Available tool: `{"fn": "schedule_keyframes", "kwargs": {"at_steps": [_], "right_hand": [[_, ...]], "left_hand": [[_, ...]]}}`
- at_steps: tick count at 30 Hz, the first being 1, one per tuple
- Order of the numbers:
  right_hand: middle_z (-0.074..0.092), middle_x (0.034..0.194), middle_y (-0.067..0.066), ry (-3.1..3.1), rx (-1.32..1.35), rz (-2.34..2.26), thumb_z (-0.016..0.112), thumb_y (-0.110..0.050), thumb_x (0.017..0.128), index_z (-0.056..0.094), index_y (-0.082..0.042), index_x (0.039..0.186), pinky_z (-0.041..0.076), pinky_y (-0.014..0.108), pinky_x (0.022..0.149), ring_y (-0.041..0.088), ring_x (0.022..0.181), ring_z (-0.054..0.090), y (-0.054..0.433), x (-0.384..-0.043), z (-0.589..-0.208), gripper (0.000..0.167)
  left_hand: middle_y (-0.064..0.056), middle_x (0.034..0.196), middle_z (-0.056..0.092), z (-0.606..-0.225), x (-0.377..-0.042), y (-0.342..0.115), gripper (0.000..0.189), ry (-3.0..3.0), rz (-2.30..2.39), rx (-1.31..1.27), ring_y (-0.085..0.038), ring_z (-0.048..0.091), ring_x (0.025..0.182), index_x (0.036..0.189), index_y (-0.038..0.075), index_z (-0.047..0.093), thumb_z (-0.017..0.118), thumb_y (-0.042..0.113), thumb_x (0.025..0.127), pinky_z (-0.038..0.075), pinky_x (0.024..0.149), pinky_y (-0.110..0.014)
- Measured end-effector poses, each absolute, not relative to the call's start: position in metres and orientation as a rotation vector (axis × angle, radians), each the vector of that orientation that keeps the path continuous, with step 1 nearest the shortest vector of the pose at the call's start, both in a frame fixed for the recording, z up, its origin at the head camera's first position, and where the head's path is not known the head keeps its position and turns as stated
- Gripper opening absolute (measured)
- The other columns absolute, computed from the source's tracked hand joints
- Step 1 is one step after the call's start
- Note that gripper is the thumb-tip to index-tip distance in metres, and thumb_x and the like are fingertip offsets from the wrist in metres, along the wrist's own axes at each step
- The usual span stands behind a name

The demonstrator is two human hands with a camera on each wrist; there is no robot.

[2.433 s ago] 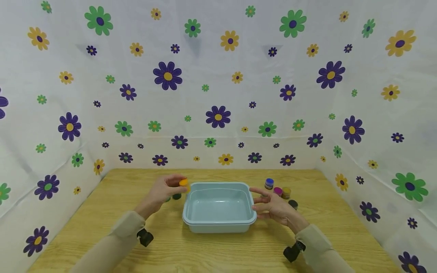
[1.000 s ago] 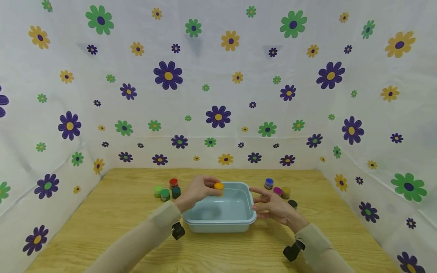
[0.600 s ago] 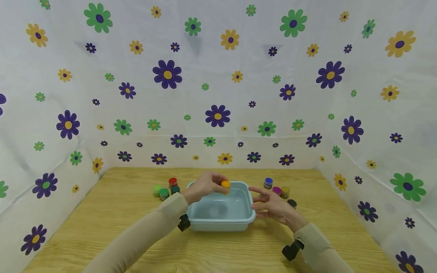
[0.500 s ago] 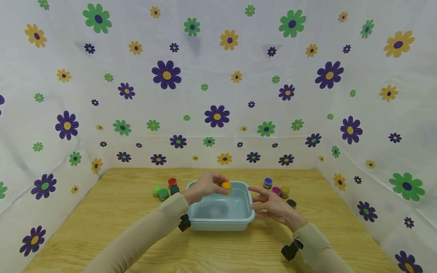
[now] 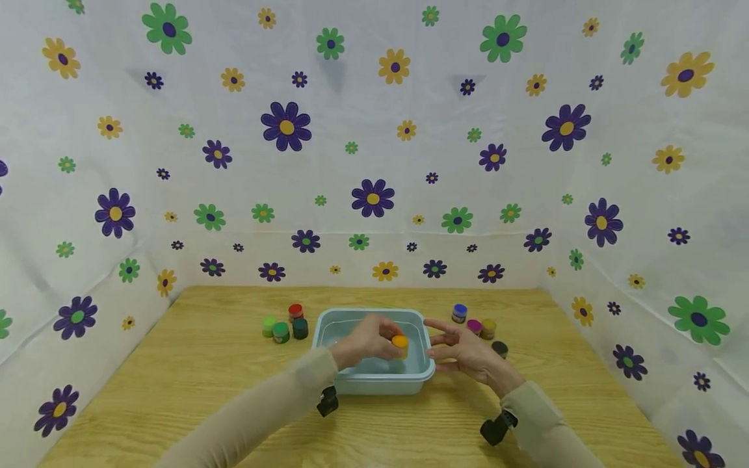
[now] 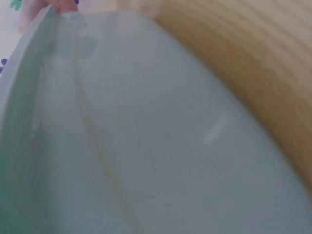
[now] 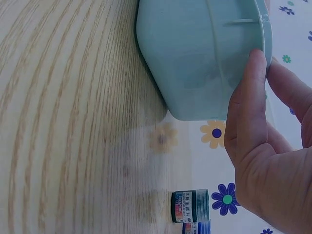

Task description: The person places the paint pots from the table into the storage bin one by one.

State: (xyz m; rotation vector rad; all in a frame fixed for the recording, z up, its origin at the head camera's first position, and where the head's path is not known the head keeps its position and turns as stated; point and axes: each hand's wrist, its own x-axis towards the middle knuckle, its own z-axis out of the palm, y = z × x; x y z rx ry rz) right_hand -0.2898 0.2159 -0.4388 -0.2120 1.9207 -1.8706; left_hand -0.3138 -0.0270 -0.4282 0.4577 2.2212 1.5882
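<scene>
My left hand (image 5: 374, 338) holds a small paint jar with an orange lid (image 5: 400, 341) between thumb and fingers, down inside the light blue plastic basin (image 5: 380, 377). In the left wrist view only the outer wall of the basin (image 6: 161, 107) fills the frame; the hand and jar are out of sight there. With fingers extended, my right hand (image 5: 471, 354) touches the right rim of the basin. The right wrist view shows those fingertips (image 7: 257, 61) right at the rim, against the basin's outer wall (image 7: 195, 58).
Left of the basin stand paint jars with red (image 5: 295, 310), light green (image 5: 268, 325), green (image 5: 281, 330) and dark green (image 5: 300, 327) lids. Behind the right hand are blue (image 5: 459, 312), magenta (image 5: 473, 327), ochre (image 5: 488, 328) and black (image 5: 500, 348) ones. Flowered cloth surrounds the wooden table (image 5: 222, 364).
My left hand has carried the orange-lidded paint jar from left of the basin rightward over it, then lowered it inside. My right hand has stayed at the rim.
</scene>
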Motion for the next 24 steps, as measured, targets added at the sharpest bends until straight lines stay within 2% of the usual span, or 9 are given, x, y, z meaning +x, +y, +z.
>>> {"fn": "schedule_keyframes", "kwargs": {"at_steps": [12,17,24], "right_hand": [[0.056,0.122,0.019,1.893,-0.216,-1.887,0.069,-0.005,0.090,0.031,-0.010,0.154,0.062,0.034,0.079,0.020,0.094,0.068,0.214,-0.288,-0.442,0.075],[0.055,0.123,0.020,1.920,-0.212,-1.871,0.070,-0.006,0.089,0.033,-0.010,0.153,0.061,0.036,0.080,0.020,0.094,0.068,0.210,-0.286,-0.442,0.074],[0.053,0.128,0.024,1.930,-0.209,-1.876,0.071,-0.006,0.089,0.033,-0.010,0.153,0.061,0.038,0.080,0.021,0.096,0.068,0.211,-0.284,-0.441,0.074]], "left_hand": [[-0.017,0.097,0.068,-0.434,-0.310,-0.013,0.037,2.267,1.637,0.364,-0.018,0.062,0.075,0.111,-0.007,0.064,0.076,-0.006,0.077,0.061,0.071,-0.034],[-0.020,0.105,0.067,-0.432,-0.318,-0.014,0.041,2.233,1.656,0.337,-0.018,0.063,0.079,0.115,-0.007,0.064,0.076,-0.007,0.077,0.062,0.075,-0.035],[-0.018,0.106,0.068,-0.435,-0.329,-0.012,0.039,2.274,1.620,0.282,-0.018,0.061,0.083,0.111,-0.005,0.068,0.078,-0.009,0.074,0.062,0.072,-0.032]]}}
